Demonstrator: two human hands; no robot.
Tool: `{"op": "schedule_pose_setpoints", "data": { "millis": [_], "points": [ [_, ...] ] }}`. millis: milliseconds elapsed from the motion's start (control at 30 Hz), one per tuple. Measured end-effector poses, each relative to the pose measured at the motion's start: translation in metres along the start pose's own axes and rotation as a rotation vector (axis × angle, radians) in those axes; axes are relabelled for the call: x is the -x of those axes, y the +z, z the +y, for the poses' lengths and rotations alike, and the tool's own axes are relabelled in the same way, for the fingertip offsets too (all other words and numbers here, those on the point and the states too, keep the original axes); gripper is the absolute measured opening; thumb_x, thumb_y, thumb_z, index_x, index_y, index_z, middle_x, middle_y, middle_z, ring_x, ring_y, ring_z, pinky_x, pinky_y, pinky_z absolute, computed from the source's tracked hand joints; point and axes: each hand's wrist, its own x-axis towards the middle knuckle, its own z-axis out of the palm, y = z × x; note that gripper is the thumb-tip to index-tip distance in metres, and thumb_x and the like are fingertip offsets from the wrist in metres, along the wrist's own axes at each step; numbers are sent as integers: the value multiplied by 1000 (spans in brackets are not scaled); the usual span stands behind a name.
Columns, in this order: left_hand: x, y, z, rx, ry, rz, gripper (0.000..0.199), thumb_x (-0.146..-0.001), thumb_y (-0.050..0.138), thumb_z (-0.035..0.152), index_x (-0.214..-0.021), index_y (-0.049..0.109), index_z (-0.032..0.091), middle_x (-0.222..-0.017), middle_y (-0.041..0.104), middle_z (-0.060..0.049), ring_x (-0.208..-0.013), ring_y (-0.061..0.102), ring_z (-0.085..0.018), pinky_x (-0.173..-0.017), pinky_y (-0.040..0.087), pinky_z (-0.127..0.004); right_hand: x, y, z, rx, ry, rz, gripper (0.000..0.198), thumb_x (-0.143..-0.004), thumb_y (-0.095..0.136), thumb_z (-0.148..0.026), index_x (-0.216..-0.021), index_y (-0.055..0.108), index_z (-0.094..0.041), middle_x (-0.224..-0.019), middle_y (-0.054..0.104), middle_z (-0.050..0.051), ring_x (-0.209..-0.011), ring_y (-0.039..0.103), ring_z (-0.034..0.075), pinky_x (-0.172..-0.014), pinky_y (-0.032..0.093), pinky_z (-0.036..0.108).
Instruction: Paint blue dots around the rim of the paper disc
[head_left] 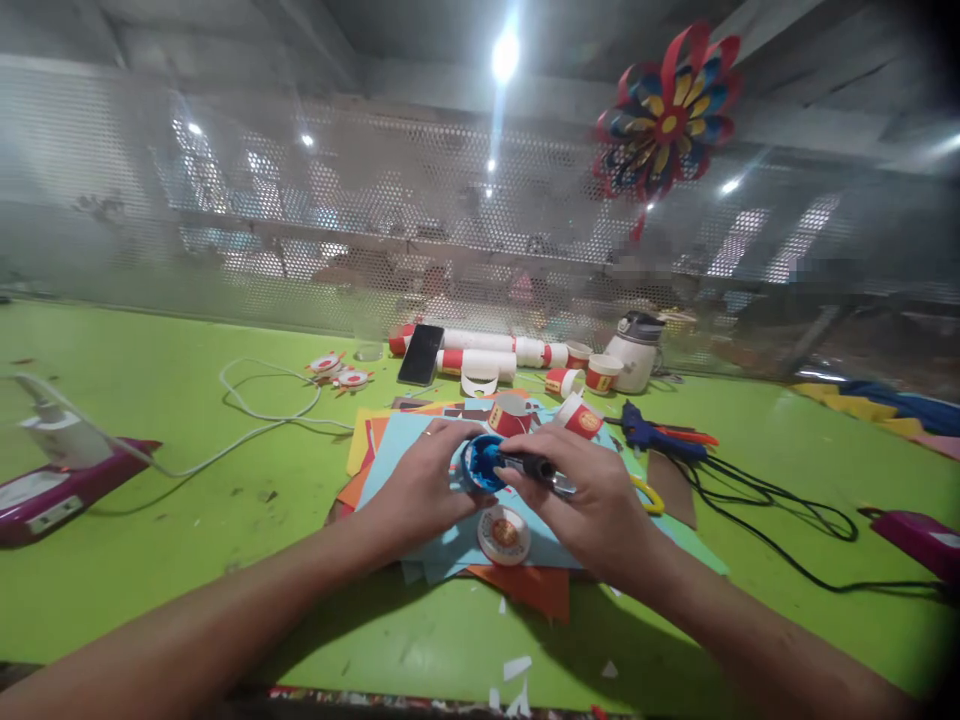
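Note:
My left hand (435, 465) is closed around a small round cup (474, 466) with a blue inside, its mouth tilted toward me. My right hand (585, 490) grips a black marker (534, 464), its front end pointing left at the cup's mouth. Whether the tip touches the inside is too small to tell. Below the cup lies a white round lid-like piece (504, 536) with a red and gold print. Light blue paper sheets (397, 450) lie under both hands, with orange paper (540, 592) showing beneath. Red-and-white paper cups (579, 415) stand just beyond my fingers.
Behind the papers are a phone (421, 354), white-and-red tubes (480, 345) and a kettle (634, 352). A blue glue gun (660, 434) with a black cord (780, 550) lies to the right. Purple power strips (82, 490) sit at both sides; a white cable (225, 450) crosses the left.

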Motion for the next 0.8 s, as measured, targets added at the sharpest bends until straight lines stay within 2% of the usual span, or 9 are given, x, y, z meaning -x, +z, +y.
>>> {"op": "schedule_pose_setpoints", "data": {
  "millis": [233, 500, 700, 800],
  "points": [
    [0, 0, 4, 9, -18, -31, 49, -70, 78, 18, -115, 58, 20, -113, 64, -7, -107, 60, -26, -93, 49, -40, 9, 0, -1, 26, -24, 0, 17, -90, 65, -14, -106, 68, -12, -83, 66, 6, -68, 58, 13, -61, 47, 25],
    [1, 0, 3, 24, -93, -56, 50, -68, 76, 19, -115, 59, 20, -112, 62, -8, -104, 60, -27, -93, 49, -44, 7, -2, -4, 44, -12, 18, 12, -90, 65, -18, -101, 69, -14, -78, 67, 4, -61, 58, 13, -55, 48, 25],
    [-4, -1, -4, 27, -175, -20, 51, -62, 79, 18, -110, 60, 23, -111, 68, -7, -103, 65, -29, -92, 53, -48, 7, -16, -11, 13, 42, 277, 9, -86, 70, -21, -95, 71, -24, -80, 75, 0, -64, 69, 13, -55, 54, 21],
    [-7, 0, -8, 65, -231, -16, 48, -65, 78, 22, -110, 61, 24, -109, 71, -6, -97, 68, -27, -82, 58, -42, 7, -20, -10, -165, 227, 430, 7, -86, 72, -31, -89, 74, -25, -68, 70, -2, -52, 62, 11, -48, 51, 21]
  ]
}}
